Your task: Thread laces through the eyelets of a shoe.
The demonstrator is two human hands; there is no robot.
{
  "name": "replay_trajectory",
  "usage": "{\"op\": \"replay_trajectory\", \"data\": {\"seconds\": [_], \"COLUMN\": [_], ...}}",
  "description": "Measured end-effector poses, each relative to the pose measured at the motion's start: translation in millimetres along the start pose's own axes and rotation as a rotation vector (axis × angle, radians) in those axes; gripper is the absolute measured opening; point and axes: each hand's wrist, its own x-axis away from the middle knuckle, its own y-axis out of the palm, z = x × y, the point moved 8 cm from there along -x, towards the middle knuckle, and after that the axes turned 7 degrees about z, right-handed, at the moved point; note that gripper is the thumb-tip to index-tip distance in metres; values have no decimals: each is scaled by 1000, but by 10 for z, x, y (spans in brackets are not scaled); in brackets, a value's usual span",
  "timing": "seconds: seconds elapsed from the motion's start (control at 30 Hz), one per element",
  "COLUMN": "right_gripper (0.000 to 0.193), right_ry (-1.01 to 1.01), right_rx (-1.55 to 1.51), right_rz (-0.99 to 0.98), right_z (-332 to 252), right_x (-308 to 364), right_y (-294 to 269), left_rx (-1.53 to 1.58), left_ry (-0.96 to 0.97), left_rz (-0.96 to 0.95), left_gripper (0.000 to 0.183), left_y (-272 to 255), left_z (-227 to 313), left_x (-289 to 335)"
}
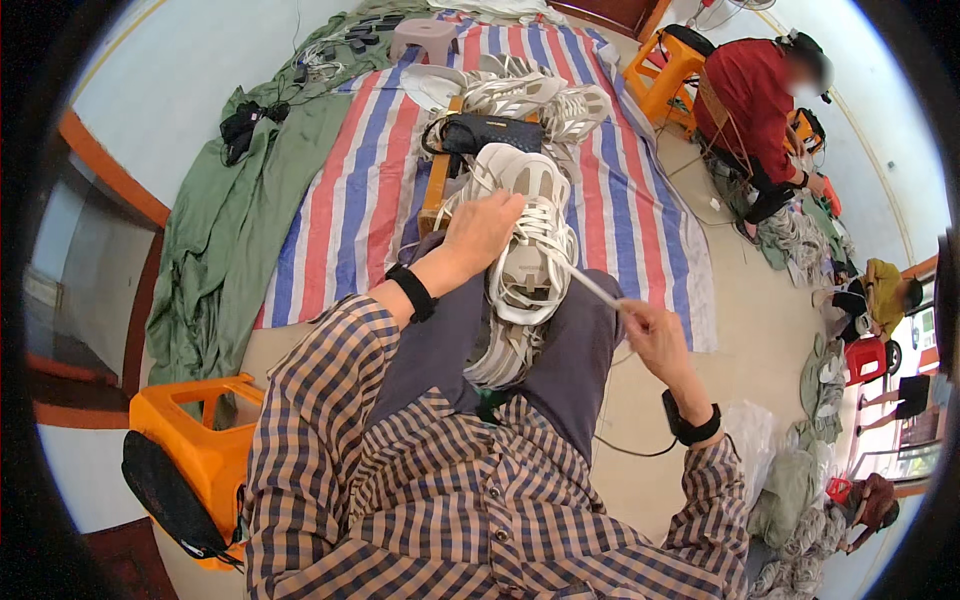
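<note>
From here the shoe (526,268) looks beige-and-white; the left hand (482,232) touches its left side, grip hidden; off its right, the right hand (655,340) clamps a lace (594,287).

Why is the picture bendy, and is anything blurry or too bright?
In the head view, the fisheye lens bows the striped sheet; a blurry patch hides the face of the nearest person in red; the far-right opening glares; the shoe by the left hand looks fairly clear.

The person (450,450) is wearing a tan-and-navy checked shirt (420,530) with long sleeves (305,410) and dark buttons (502,535), purplish-grey trousers (425,345) and 2 black wristbands (411,292), the right carrying a dark box (674,410).
</note>
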Motion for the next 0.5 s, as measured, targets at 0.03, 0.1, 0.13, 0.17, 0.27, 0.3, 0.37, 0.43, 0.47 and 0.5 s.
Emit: {"op": "replay_trajectory", "data": {"seconds": [0.03, 0.1, 0.13, 0.17, 0.27, 0.3, 0.37, 0.43, 0.47, 0.5], "right_gripper": [21, 24, 24, 25, 27, 28, 25, 23, 23, 22], "right_ry": [4, -228, -226, -174, -180, -235, -19, -139, -138, -117], "right_rx": [0, 356, 353, 385, 415, 412, 364, 266, 263, 129], "right_rz": [0, 248, 245, 355, 459, 450, 277, 204, 205, 223], "right_z": [46, -64, -39, 9, 178, 227, 430, 153, 96, 66], "right_x": [3, -2, -7, -1, 150, 276, 339, 319, 287, 229], "right_y": [-72, -441, -562, -782, -863, -786, -483, -197, -84, 19], "left_rx": [-23, -15, -12, -13, 129, 137, 150, 157, 143, 128], "left_ry": [32, 125, 215, 212, 26, 30, -132, -62, 77, 216], "left_rz": [-10, -67, -120, -125, -49, -53, -70, -87, -110, -132], "left_gripper": [4, 4, 3, 3, 8, 8, 12, 16, 16, 17], "left_y": [33, 120, 162, 147, 41, -11, -115, -157, -160, -168], "left_z": [41, 174, 256, 250, 113, 150, 59, 126, 259, 378], "left_x": [14, 34, 79, 119, 251, 286, 373, 402, 422, 446]}}
